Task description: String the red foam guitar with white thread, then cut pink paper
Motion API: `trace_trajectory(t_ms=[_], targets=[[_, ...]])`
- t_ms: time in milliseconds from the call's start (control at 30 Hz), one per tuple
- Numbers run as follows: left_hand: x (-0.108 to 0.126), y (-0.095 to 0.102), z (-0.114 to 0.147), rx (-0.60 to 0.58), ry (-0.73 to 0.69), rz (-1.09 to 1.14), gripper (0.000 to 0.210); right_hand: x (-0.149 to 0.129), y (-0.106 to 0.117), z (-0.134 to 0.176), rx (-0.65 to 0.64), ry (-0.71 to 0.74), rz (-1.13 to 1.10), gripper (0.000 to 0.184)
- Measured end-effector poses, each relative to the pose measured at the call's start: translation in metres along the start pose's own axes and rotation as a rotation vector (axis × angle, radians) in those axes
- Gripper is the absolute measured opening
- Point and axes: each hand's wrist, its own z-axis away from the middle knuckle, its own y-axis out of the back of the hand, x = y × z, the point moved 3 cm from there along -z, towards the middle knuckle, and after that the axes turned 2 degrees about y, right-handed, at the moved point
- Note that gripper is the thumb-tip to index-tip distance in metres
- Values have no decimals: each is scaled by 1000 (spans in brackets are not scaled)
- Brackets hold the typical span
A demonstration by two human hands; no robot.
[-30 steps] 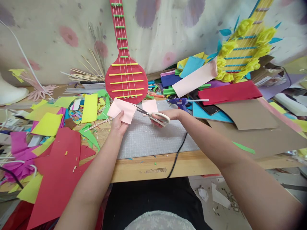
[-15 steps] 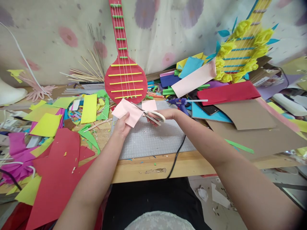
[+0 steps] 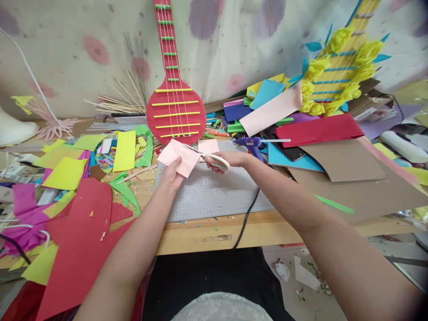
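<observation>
My left hand (image 3: 171,174) holds a folded light pink paper piece (image 3: 179,157) above the grey cutting mat (image 3: 214,196). My right hand (image 3: 230,159) grips white-handled scissors (image 3: 210,159), whose blades reach into the right edge of the pink piece. A second small pink square (image 3: 208,146) lies on the mat just behind the scissors. A red paper guitar (image 3: 175,104) with yellow frets leans against the wall directly behind my hands.
Red sheets (image 3: 83,240) and yellow, green and magenta scraps cover the left of the table. A blue glue gun (image 3: 249,142), its black cord (image 3: 247,218), a pink strip (image 3: 270,111), red roll (image 3: 317,129) and brown card (image 3: 344,165) lie right. Wooden sticks (image 3: 113,107) lie behind.
The pink piece has shifted slightly right and turned in my left hand. The scissors have closed further into its edge, and my right hand moved a little left.
</observation>
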Motion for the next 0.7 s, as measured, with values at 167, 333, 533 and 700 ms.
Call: trace_trajectory(t_ms=[167, 333, 533, 700], targets=[[-1, 1, -2, 9, 17, -5, 33, -4, -1, 0, 1, 18, -19, 44], [-1, 3, -5, 16, 3, -5, 35, -3, 0, -1, 24, -7, -26, 40], [-1, 2, -4, 7, 4, 0, 40, -3, 2, -3, 72, -38, 11, 41], [-1, 2, -4, 6, 2, 8, 43, -3, 2, -3, 96, -41, 62, 40]])
